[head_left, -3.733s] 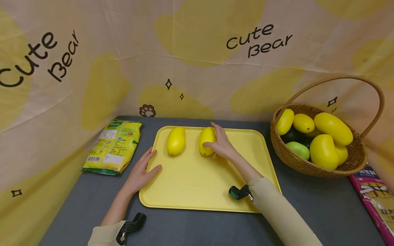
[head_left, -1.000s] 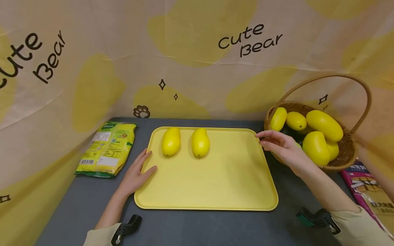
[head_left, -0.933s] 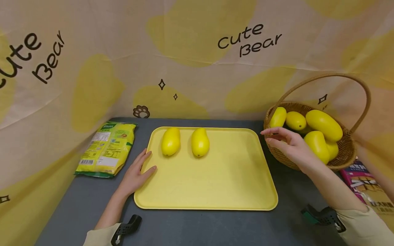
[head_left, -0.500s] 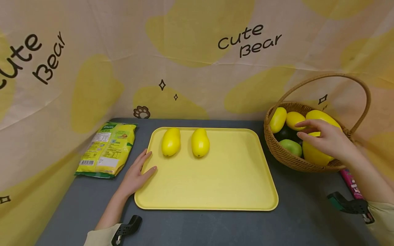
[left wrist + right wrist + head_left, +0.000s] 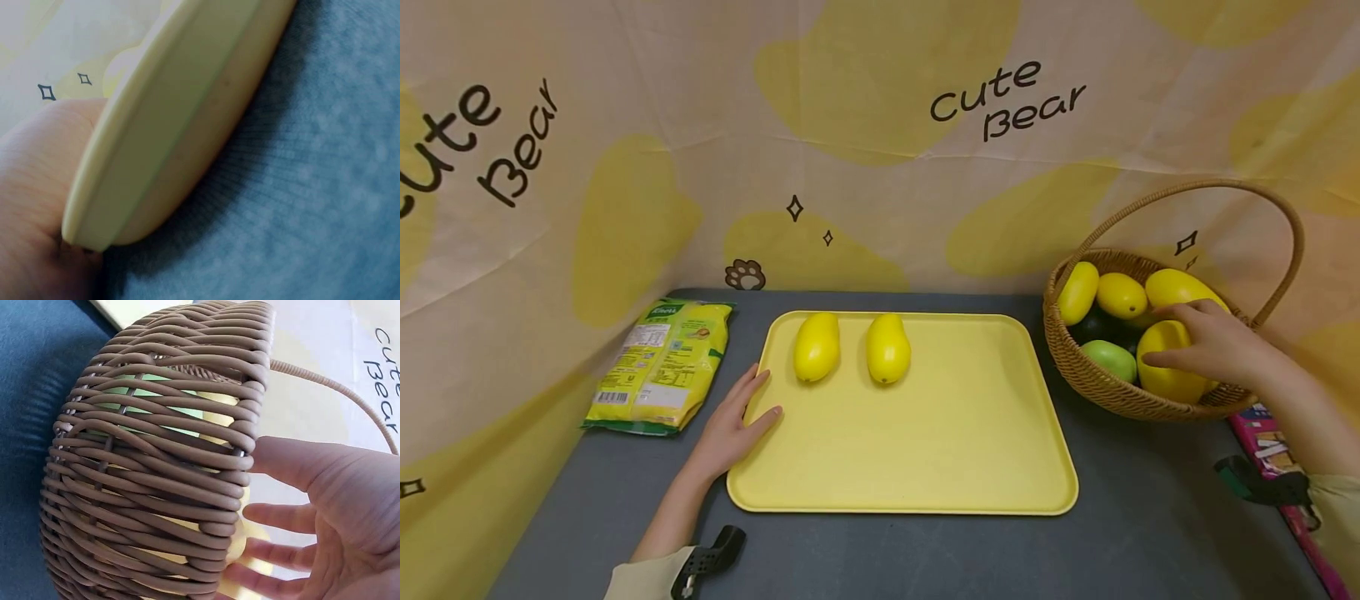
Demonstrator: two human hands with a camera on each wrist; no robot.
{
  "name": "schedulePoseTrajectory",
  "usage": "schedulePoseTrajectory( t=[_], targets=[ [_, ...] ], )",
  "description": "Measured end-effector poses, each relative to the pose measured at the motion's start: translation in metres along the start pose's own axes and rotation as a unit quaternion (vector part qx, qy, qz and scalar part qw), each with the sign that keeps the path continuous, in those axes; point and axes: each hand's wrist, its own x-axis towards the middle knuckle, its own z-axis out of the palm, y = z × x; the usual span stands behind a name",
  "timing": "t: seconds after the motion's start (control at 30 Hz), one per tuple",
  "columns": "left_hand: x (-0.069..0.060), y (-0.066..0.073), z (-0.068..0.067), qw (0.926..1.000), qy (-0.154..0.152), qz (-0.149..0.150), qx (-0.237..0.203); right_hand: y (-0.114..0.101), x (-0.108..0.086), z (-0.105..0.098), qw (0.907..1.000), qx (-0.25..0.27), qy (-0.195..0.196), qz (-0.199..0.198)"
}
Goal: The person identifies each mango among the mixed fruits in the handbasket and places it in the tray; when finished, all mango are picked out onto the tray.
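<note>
Two yellow mango-like fruits point(image 5: 817, 347) point(image 5: 888, 348) lie side by side, not touching, near the back of the yellow tray point(image 5: 902, 467). My left hand point(image 5: 726, 433) rests with extended fingers at the tray's left edge; the left wrist view shows it point(image 5: 44, 187) against the tray's side point(image 5: 169, 106). Over the wicker basket point(image 5: 1105, 396), my right hand point(image 5: 1225, 350) holds its thumb across a large yellow fruit point(image 5: 1168, 383), its fingers around the far side. In the right wrist view, the basket wall point(image 5: 150, 487) hides part of the hand point(image 5: 337, 519).
The basket also holds a green fruit point(image 5: 1108, 360), a dark one point(image 5: 1095, 327) and several yellow ones; its handle point(image 5: 1210, 183) arches above. A yellow-green packet point(image 5: 662, 362) lies left of the tray. A magenta packet point(image 5: 1273, 446) lies partly under the right forearm.
My right hand has moved from the second fruit on the tray, over the basket's left rim, and down onto the large yellow fruit inside. The left hand stays at the tray edge.
</note>
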Motion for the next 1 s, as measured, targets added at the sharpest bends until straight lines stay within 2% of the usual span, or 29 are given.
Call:
schedulePoseTrajectory(
  t=[0.2, 0.43, 0.63, 1.0],
  targets=[
    [0.000, -0.001, -0.001, 1.0000, 0.000, -0.001, -0.002, 0.001, 0.004, 0.002, 0.9990, 0.023, -0.037, 0.012],
    [-0.001, 0.002, -0.001, 1.0000, -0.001, 0.001, -0.003, 0.004, 0.004, 0.013, 0.9979, 0.039, -0.051, 0.002],
    [-0.001, 0.003, -0.001, 1.0000, -0.003, 0.002, -0.003, 0.006, -0.001, 0.018, 0.9987, 0.028, -0.039, -0.013],
    [-0.001, 0.003, -0.002, 1.0000, -0.005, 0.000, -0.001, -0.003, -0.005, 0.009, 0.9990, 0.044, 0.007, -0.004]
  ],
)
